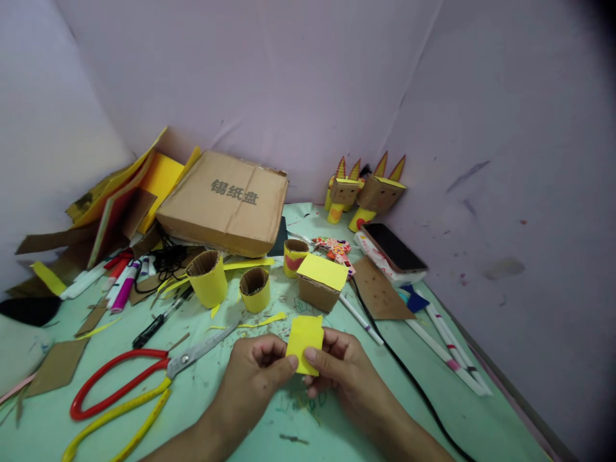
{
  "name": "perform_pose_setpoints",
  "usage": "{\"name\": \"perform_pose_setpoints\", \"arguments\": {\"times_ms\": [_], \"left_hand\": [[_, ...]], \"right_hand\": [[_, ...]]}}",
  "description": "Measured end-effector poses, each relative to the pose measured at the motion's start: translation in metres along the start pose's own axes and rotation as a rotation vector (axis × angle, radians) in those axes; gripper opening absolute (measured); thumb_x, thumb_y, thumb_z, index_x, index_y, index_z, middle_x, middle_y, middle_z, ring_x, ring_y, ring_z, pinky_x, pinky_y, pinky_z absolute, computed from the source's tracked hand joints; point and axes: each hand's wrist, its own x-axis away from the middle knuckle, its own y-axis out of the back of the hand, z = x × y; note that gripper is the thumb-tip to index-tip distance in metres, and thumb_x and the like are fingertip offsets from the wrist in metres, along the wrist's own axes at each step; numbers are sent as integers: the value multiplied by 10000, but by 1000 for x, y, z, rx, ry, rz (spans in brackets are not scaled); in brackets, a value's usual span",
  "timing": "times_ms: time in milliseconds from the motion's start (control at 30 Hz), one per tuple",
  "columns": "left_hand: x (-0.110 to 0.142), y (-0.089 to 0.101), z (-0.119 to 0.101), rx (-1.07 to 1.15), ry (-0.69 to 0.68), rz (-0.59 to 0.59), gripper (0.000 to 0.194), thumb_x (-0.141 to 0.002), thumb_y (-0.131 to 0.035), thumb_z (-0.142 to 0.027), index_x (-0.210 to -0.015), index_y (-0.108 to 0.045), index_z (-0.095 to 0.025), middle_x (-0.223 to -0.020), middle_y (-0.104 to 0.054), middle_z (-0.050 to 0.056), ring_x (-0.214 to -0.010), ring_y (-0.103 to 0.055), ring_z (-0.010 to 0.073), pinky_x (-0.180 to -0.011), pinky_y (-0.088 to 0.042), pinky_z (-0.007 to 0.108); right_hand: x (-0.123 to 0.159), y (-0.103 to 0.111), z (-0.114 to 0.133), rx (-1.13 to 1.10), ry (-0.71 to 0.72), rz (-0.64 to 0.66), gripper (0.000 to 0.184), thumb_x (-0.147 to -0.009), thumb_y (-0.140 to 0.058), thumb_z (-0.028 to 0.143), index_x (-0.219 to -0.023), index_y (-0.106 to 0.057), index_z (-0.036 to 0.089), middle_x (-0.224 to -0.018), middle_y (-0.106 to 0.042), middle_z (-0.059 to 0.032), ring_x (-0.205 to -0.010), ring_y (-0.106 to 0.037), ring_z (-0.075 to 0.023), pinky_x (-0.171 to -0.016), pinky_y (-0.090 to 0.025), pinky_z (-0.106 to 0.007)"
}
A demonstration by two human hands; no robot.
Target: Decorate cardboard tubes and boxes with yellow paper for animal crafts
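Observation:
Both hands pinch a small yellow paper piece (305,340) above the green table (481,423). My left hand (257,378) grips its left edge with thumb and fingers closed. My right hand (339,369) grips its right side, thumb on the front. Just beyond the paper stands a small cardboard box with a yellow top (321,281). Red-and-yellow-handled scissors (144,378) lie left of my left hand, blades pointing toward the paper.
Three yellow-wrapped cardboard tubes (208,278) stand mid-table. A large cardboard box (226,202) and cardboard sheets lie at the back left. Two cardboard animal figures (368,192), a phone (393,247), markers (443,350) and a black cable (409,375) occupy the right side.

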Motion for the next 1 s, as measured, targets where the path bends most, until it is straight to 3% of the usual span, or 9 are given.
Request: {"name": "perform_pose_setpoints", "arguments": {"times_ms": [367,600,867,1000], "left_hand": [[-3,0,9,52,-16,6,284,-646,-673,-410,-586,-652,-134,-563,-661,48,-548,-567,174,-530,-429,260],[2,-2,-4,65,-9,3,251,-658,-668,-371,-584,-649,-132,-583,-661,47,-566,-572,171,-543,-430,253],[-1,-1,2,19,-3,0,265,-644,-644,-389,-567,-613,-137,-548,-608,31,-546,-529,159,-526,-398,254],[-1,-2,-11,-93,-8,11,295,-647,-609,-426,-564,-564,-146,-537,-551,8,-532,-474,137,-504,-375,239]], "right_hand": [[-1,1,0,-9,7,9,324,-608,-791,344,-778,-689,88,-625,-642,-48,-465,-548,-93,-422,-470,-202],[0,1,0,-10,2,3,324,-609,-791,339,-781,-687,85,-625,-637,-47,-465,-542,-87,-413,-470,-191],[0,2,-1,2,9,2,320,-617,-785,343,-791,-686,94,-636,-641,-44,-467,-547,-90,-409,-460,-193],[1,3,0,41,20,-23,323,-608,-784,351,-773,-684,93,-646,-643,-47,-506,-552,-104,-428,-458,-198]]}}
